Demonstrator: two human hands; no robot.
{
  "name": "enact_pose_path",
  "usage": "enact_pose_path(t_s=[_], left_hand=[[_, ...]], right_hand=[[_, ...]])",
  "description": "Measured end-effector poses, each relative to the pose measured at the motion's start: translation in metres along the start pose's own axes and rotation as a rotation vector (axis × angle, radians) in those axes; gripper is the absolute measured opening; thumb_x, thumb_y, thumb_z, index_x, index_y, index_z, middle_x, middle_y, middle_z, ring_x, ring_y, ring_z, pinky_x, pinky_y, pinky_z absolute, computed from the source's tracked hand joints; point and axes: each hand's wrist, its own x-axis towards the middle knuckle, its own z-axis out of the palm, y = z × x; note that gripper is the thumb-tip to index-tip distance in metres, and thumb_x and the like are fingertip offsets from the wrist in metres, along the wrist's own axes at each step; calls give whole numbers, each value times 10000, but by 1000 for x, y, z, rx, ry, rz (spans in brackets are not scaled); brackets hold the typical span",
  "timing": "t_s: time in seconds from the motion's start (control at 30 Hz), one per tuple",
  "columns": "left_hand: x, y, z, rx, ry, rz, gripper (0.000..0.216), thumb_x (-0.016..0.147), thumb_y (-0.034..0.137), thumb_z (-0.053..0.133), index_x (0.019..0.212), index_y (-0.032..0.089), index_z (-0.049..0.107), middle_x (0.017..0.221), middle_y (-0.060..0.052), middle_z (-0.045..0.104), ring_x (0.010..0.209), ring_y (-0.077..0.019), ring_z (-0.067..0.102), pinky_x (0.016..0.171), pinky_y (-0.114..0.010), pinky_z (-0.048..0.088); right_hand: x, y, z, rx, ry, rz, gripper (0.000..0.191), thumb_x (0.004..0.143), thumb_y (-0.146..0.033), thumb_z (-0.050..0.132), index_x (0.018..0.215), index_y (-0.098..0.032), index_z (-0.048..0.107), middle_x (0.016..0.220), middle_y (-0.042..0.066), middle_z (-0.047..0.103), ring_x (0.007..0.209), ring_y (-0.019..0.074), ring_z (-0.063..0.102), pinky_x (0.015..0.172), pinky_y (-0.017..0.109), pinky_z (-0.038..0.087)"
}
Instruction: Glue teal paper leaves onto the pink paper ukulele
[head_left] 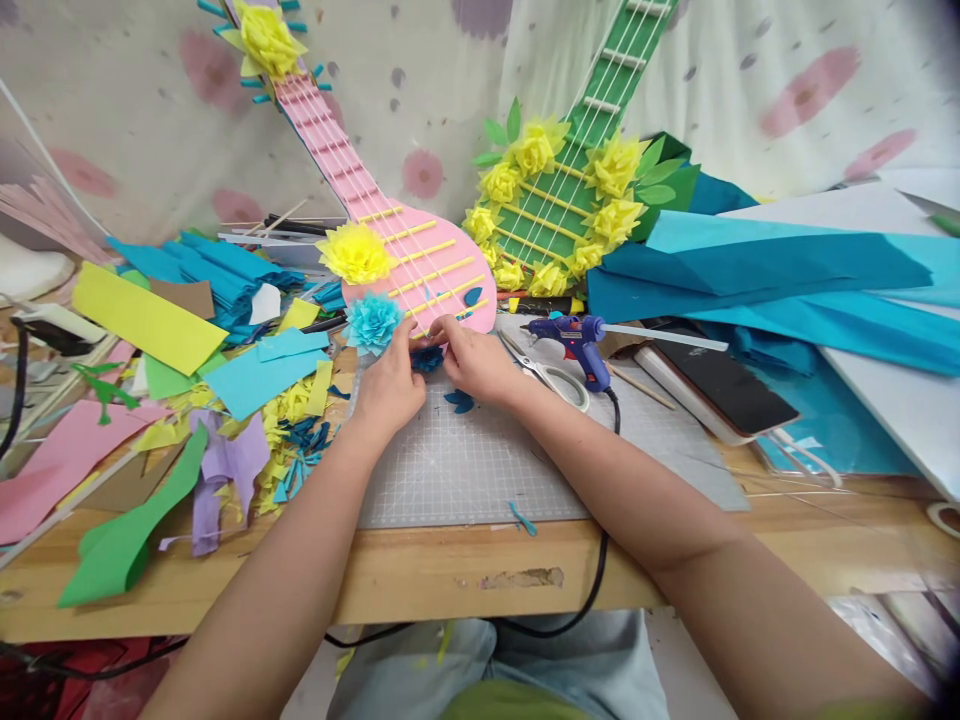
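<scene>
My left hand (390, 385) and my right hand (476, 360) meet over the far edge of a grey cutting mat (480, 460). Both pinch a small dark blue paper piece (427, 358) between their fingertips, just below the body of a pink paper guitar (420, 260). A light blue paper flower (373, 322) sits beside my left hand, and a yellow paper flower (355, 253) lies on the pink guitar. A dark blue leaf cut-out (459, 402) rests on the mat under my right wrist.
A green paper guitar with yellow flowers (570, 200) leans at the back. A blue glue gun (577, 340), scissors (547, 375) and a phone (720, 385) lie to the right, beside blue crepe paper (787, 280). Coloured paper scraps (187, 400) cover the left of the wooden table (450, 575).
</scene>
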Motion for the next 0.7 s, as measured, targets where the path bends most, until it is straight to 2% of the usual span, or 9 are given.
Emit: enact_pose_path(t_s=[0.2,0.4,0.7], left_hand=[[0,0,2,-62,20,-15,685,692,60,453,1348,197,310,1128,-80,656,876,-229,658,765,-368,529],[-1,-1,7,-97,74,-1,663,688,45,438,1326,193,334,1130,-86,650,937,-223,650,771,-354,524],[-2,-3,10,-147,113,-10,654,687,45,436,1310,211,327,1089,-58,668,856,-202,663,743,-346,532]], right_hand=[[1,4,2,222,20,109,377,754,-79,422,1111,-199,412,1067,63,695,880,201,655,767,345,475],[8,16,14,532,31,191,347,722,-56,470,1024,-217,411,991,38,715,917,150,661,804,312,489],[10,19,14,631,22,279,342,697,-42,485,987,-216,436,947,32,712,880,148,659,771,319,508]])
